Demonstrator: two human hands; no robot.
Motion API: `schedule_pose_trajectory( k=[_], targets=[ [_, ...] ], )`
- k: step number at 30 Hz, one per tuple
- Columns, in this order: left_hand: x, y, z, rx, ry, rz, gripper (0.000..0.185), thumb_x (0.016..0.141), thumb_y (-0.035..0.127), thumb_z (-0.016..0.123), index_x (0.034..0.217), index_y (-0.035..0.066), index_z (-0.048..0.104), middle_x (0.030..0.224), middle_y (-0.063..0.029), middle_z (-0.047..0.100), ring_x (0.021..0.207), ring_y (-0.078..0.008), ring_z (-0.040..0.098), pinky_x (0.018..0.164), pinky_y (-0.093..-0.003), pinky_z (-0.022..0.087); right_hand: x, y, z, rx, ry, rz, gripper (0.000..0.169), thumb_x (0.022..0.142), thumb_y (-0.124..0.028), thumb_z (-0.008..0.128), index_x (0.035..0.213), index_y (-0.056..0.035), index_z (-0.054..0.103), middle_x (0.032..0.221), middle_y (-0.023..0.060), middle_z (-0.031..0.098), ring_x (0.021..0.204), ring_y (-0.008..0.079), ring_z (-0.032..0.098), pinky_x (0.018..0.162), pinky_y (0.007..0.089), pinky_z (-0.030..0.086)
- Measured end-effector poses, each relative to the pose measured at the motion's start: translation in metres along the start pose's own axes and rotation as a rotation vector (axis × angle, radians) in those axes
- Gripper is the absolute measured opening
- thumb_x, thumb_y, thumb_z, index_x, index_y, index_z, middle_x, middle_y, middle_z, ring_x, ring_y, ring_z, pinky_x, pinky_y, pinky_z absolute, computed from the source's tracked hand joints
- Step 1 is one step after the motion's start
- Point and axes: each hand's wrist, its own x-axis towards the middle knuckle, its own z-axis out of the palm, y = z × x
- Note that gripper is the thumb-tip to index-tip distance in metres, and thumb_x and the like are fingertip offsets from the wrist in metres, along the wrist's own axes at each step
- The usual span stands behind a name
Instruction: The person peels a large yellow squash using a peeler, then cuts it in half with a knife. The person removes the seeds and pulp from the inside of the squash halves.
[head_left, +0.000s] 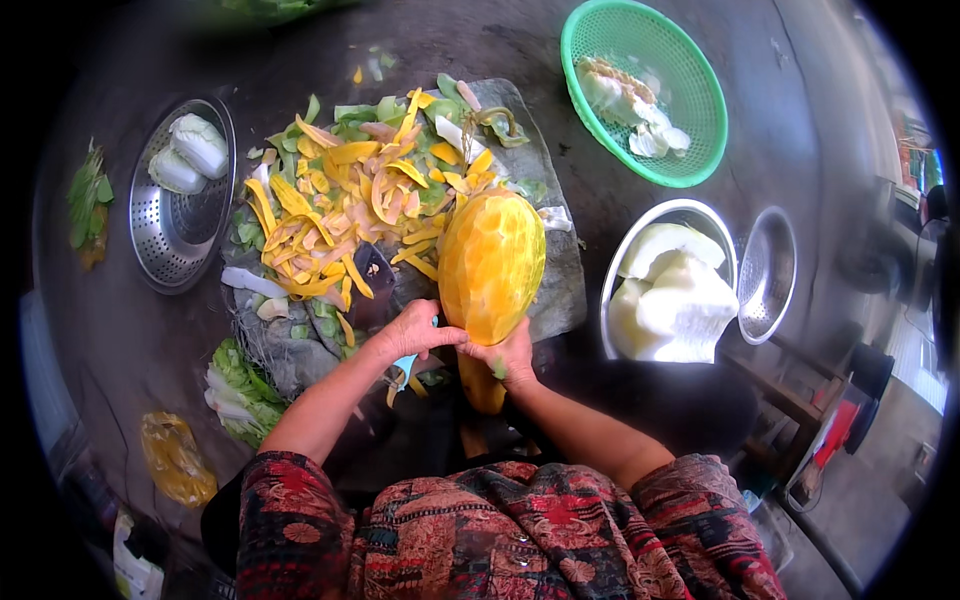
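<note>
A large, mostly peeled yellow-orange squash or similar fruit stands lengthwise before me, its wide part over a grey cloth sack. My right hand grips its lower end. A light-blue peeler is in my left hand, whose thumb reaches to the fruit's lower end. Below my hands shows a smooth yellow part; whether it belongs to the same fruit is hidden. Yellow, pinkish and green peelings are heaped on the sack. Among them lies a dark flat blade-like thing.
Left, a metal colander holds two white cabbages. Right are a green plastic basket with white vegetable pieces, a metal bowl of pale peeled chunks, and a smaller colander. Leafy cabbage and a yellow plastic bag lie lower left.
</note>
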Motion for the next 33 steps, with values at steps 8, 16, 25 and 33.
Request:
schedule_pose_trajectory(
  k=[8,16,25,33],
  targets=[
    [-0.001,0.040,-0.045,-0.168,0.156,-0.004,0.036,0.084,0.030,0.066,0.091,-0.005,0.058,0.061,-0.0076,0.055,0.039,-0.0114,0.049,0.036,-0.0244,0.040,0.044,-0.100,-0.025,-0.278,0.368,-0.219,0.111,0.047,-0.050,0.084,0.131,0.0001,0.033,0.128,0.0223,0.040,0.118,0.0368,0.041,0.099,0.0442,0.035],
    [0.060,0.148,-0.105,-0.687,0.517,0.544,0.020,0.092,0.016,0.051,0.100,-0.002,0.052,0.069,-0.0046,0.052,0.050,-0.0132,0.052,0.046,-0.0237,0.043,0.063,-0.136,-0.010,-0.434,0.360,-0.162,0.110,0.050,-0.048,0.082,0.135,-0.0005,0.030,0.132,0.0200,0.039,0.124,0.0356,0.035,0.102,0.0428,0.032],
    [0.132,0.192,-0.059,-0.572,0.351,0.386,0.016,0.091,0.016,0.050,0.095,0.001,0.054,0.067,-0.0025,0.051,0.048,-0.0099,0.048,0.042,-0.0227,0.040,0.067,-0.138,-0.005,-0.435,0.360,-0.161,0.114,0.049,-0.050,0.082,0.132,0.0068,0.030,0.133,0.0244,0.037,0.124,0.0374,0.035,0.103,0.0427,0.031],
    [0.165,0.176,-0.063,-0.547,0.535,0.275,0.014,0.090,0.015,0.050,0.090,0.001,0.054,0.064,-0.0020,0.050,0.045,-0.0091,0.046,0.040,-0.0233,0.038,0.071,-0.131,-0.003,-0.490,0.433,-0.265,0.106,0.047,-0.044,0.082,0.127,0.0062,0.034,0.126,0.0234,0.042,0.117,0.0379,0.041,0.097,0.0441,0.036]
  ],
)
